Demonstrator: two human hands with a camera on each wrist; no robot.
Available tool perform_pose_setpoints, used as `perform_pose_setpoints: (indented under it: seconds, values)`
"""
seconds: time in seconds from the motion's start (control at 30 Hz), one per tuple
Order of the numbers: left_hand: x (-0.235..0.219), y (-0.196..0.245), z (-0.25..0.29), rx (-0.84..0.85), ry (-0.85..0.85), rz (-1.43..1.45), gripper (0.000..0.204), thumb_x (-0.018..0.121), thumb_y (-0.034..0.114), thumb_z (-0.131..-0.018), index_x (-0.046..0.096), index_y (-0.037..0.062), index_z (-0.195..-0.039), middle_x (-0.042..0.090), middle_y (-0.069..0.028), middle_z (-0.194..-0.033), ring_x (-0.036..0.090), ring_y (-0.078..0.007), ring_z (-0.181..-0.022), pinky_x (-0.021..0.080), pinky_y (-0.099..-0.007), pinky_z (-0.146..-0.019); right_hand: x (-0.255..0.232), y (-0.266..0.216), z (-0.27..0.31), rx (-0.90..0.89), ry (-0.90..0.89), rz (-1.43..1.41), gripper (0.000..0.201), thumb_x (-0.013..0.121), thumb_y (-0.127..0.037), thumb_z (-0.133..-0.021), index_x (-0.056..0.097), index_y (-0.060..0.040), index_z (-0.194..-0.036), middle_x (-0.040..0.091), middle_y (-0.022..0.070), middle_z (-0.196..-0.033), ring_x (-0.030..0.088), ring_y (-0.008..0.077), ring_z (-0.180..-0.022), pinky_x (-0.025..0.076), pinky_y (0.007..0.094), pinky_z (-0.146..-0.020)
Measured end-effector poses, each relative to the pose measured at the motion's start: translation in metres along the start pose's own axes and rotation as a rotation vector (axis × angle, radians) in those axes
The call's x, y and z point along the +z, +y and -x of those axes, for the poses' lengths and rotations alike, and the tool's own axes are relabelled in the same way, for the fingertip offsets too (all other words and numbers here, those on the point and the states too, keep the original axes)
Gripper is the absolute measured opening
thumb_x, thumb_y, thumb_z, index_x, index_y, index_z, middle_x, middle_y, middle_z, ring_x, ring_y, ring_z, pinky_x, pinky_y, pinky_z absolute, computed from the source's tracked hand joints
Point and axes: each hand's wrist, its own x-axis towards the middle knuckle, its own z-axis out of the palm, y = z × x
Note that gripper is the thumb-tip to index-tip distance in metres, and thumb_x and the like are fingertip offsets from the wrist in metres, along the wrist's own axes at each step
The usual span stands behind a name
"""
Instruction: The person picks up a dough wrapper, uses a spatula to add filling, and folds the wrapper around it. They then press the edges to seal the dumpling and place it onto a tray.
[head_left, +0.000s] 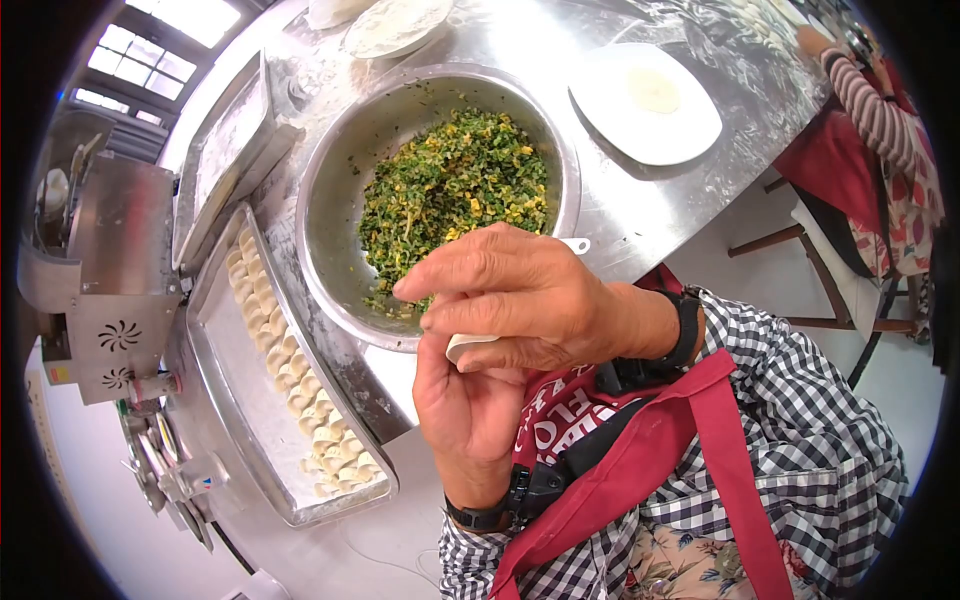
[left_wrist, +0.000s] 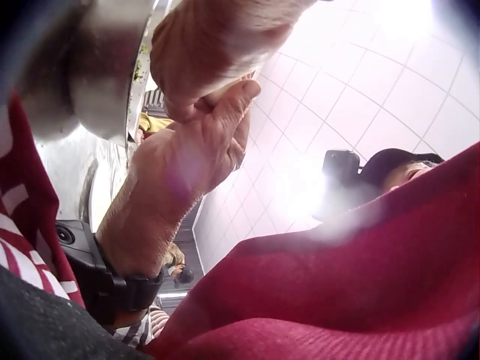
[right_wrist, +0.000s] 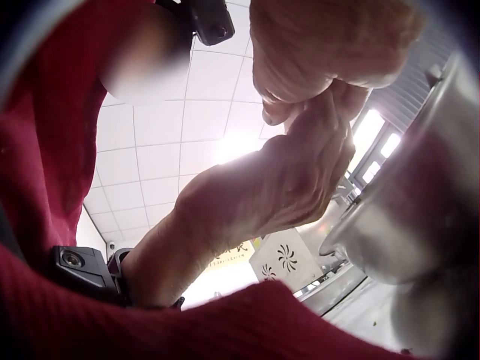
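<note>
In the head view, a pale dough dumpling [head_left: 468,345] shows as a small edge between my two hands, the rest of it covered by fingers. My left hand [head_left: 465,405] holds it from below, with the thumb side raised. From above, my right hand [head_left: 530,300] pinches it, its fingers bent over the left fingertips. The left wrist view shows a sliver of the dough [left_wrist: 217,94] between the hands. Just beyond them stands a steel bowl [head_left: 318,270] of chopped green and yellow filling [head_left: 450,185], which the right hand partly overlaps.
On the left, a metal tray [head_left: 235,400] carries rows of shaped dumplings [head_left: 290,360]. Another floury tray [head_left: 215,165] stands behind it. A white square plate [head_left: 690,135] with a pale round wrapper [head_left: 653,90] lies right of the bowl. Another person's striped sleeve [head_left: 868,105] appears at far right.
</note>
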Motion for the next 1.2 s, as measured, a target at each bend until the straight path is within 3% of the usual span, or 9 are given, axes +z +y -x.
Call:
perform_pose_setpoints:
  seconds: [0.07,0.27,0.33,0.4,0.47,0.57,0.8,1.07,1.2]
  values:
    - [0.004,-0.001,-0.001,-0.017,-0.004,-0.007,0.039,0.031,0.024,-0.096,0.037,0.0001,-0.126,0.045,-0.0134,-0.127,0.046,-0.0224,-0.116,0.038,-0.0392,-0.098,-0.002,-0.001,-0.001,0.083,-0.02,-0.055,0.016,0.07,-0.013,-0.068,0.064,-0.007,-0.081,0.061,0.0088,-0.103,0.06,0.023,-0.09,0.047,0.0352,-0.075]
    - [0.006,0.003,0.001,0.119,0.09,-0.193,0.041,0.031,0.025,-0.096,0.035,0.0002,-0.129,0.043,-0.0143,-0.13,0.041,-0.0245,-0.122,0.034,-0.0412,-0.102,0.003,0.002,0.003,0.108,-0.028,-0.194,0.018,0.069,-0.009,-0.069,0.065,-0.0067,-0.086,0.059,0.0108,-0.107,0.06,0.0221,-0.085,0.047,0.0337,-0.072]
    - [0.01,0.002,0.001,0.068,-0.056,-0.351,0.04,0.031,0.027,-0.096,0.039,0.0003,-0.125,0.045,-0.0134,-0.128,0.043,-0.0242,-0.12,0.035,-0.0407,-0.1,0.001,0.001,0.004,0.151,-0.053,-0.253,0.017,0.069,-0.008,-0.069,0.065,-0.0065,-0.085,0.059,0.0112,-0.107,0.06,0.0223,-0.085,0.047,0.0338,-0.072]
    - [0.004,0.005,0.003,0.08,-0.089,-0.393,0.04,0.03,0.028,-0.096,0.041,0.0002,-0.123,0.046,-0.0131,-0.126,0.044,-0.0241,-0.117,0.036,-0.0401,-0.099,-0.002,0.001,0.005,0.191,-0.078,-0.307,0.016,0.069,-0.008,-0.069,0.066,-0.0063,-0.084,0.059,0.0116,-0.108,0.06,0.0225,-0.085,0.047,0.0338,-0.072]
    - [0.004,0.005,0.003,0.09,-0.119,-0.435,0.04,0.03,0.029,-0.096,0.044,0.0,-0.12,0.048,-0.0128,-0.124,0.046,-0.024,-0.115,0.037,-0.0395,-0.097,-0.005,0.003,0.006,0.186,-0.165,-0.328,0.021,0.072,-0.006,-0.069,0.066,-0.0041,-0.089,0.056,0.017,-0.112,0.057,0.0242,-0.095,0.048,0.0313,-0.076]
    - [0.011,0.005,0.006,0.128,-0.016,-0.46,0.041,0.029,0.031,-0.097,0.046,-0.0005,-0.116,0.051,-0.0126,-0.119,0.049,-0.024,-0.111,0.039,-0.0386,-0.095,-0.007,-0.005,-0.001,0.274,-0.204,-0.319,0.022,0.073,-0.004,-0.066,0.066,-0.0045,-0.087,0.055,0.0167,-0.114,0.056,0.0264,-0.098,0.047,0.033,-0.079]
    - [0.016,0.001,0.001,0.068,0.017,-0.572,0.045,0.025,0.034,-0.097,0.045,-0.0006,-0.117,0.053,-0.0131,-0.117,0.052,-0.0252,-0.108,0.041,-0.0393,-0.093,-0.018,0.004,-0.002,0.182,-0.265,-0.351,0.024,0.073,-0.003,-0.063,0.066,-0.0049,-0.086,0.056,0.0156,-0.112,0.055,0.0295,-0.099,0.045,0.036,-0.081]
    - [0.021,0.0,0.001,0.044,0.059,-0.585,0.045,0.026,0.033,-0.097,0.037,0.001,-0.126,0.049,-0.0137,-0.122,0.05,-0.0258,-0.11,0.042,-0.04,-0.093,-0.02,0.006,-0.005,0.128,-0.392,-0.295,0.011,0.071,-0.005,-0.065,0.065,-0.0028,-0.075,0.054,0.0141,-0.11,0.054,0.0282,-0.095,0.044,0.0349,-0.079]
    - [0.02,0.002,0.0,0.02,0.031,-0.623,0.043,0.026,0.032,-0.097,0.035,0.002,-0.127,0.047,-0.0133,-0.124,0.05,-0.0252,-0.111,0.043,-0.0402,-0.091,-0.022,0.002,-0.006,0.21,-0.451,-0.305,0.011,0.071,-0.006,-0.065,0.065,-0.003,-0.075,0.054,0.0141,-0.109,0.054,0.0282,-0.096,0.044,0.0354,-0.08]
